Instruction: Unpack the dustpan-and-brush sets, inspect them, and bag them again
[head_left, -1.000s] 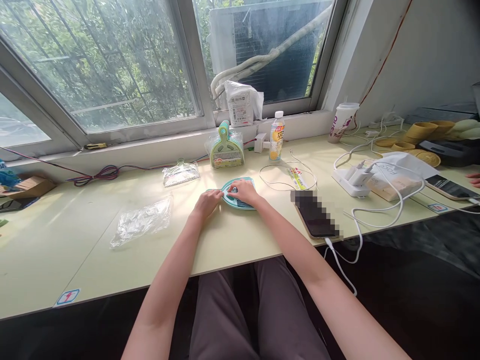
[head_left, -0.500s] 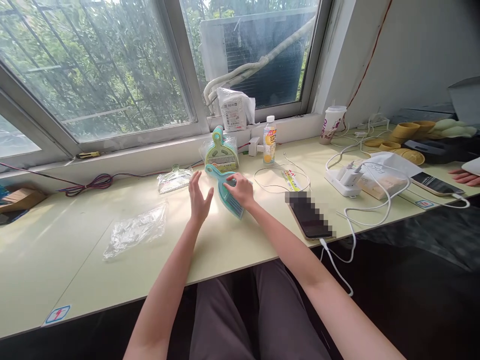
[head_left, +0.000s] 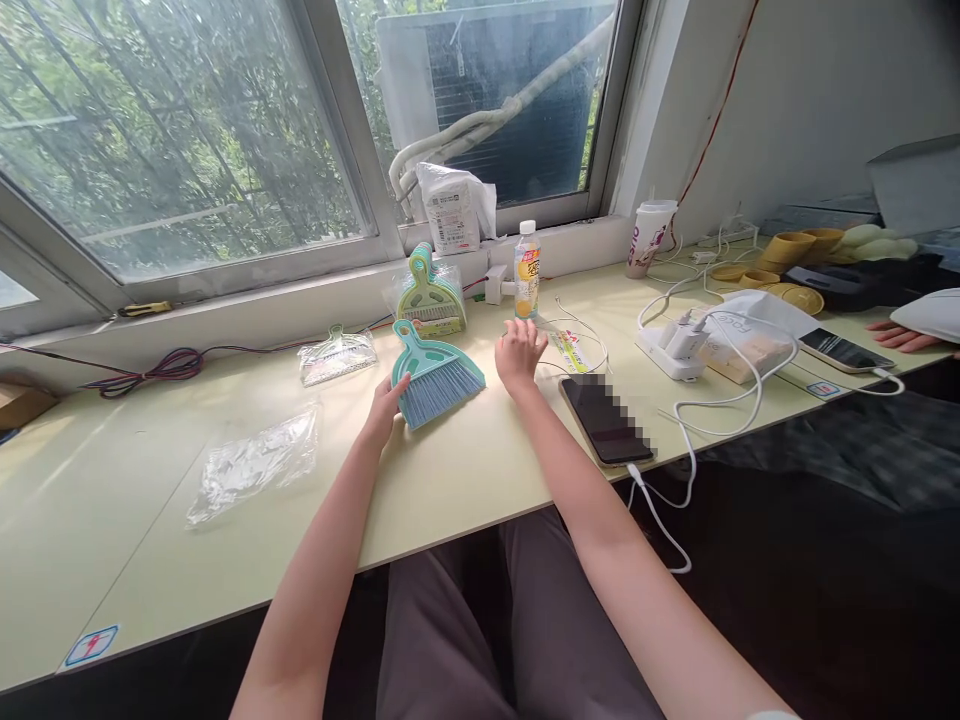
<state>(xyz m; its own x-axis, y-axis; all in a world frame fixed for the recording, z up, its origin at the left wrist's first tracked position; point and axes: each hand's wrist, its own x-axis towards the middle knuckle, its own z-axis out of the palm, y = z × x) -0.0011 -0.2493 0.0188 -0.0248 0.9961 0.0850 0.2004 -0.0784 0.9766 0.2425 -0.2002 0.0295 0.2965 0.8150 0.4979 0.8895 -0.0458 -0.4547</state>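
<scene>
A mini dustpan and brush set [head_left: 442,385], teal with blue-grey bristles, stands tilted over the table, its bristle side facing me. My left hand [head_left: 386,408] grips it by the left edge, thumb in front. To its right, my right hand [head_left: 519,355] is held low at the table with bent fingers slightly apart, and I see nothing in them. Beside those fingers lie a yellow-green printed card [head_left: 568,350] and a thin looped cable [head_left: 600,340]. Behind the set is a stack of similar dustpan sets [head_left: 429,300] in clear wrap.
A drink bottle [head_left: 527,275] stands behind my right hand. A phone [head_left: 606,420] on a charging cable lies near the front edge. At left are a clear plastic bag [head_left: 259,465] and a wrapped set [head_left: 337,355]. A power strip [head_left: 667,355] and another person's hand [head_left: 904,338] are right.
The dustpan set has turned so its bristle face shows wide. My left hand has closed on its edge; my right hand has let go and moved right, towards the card.
</scene>
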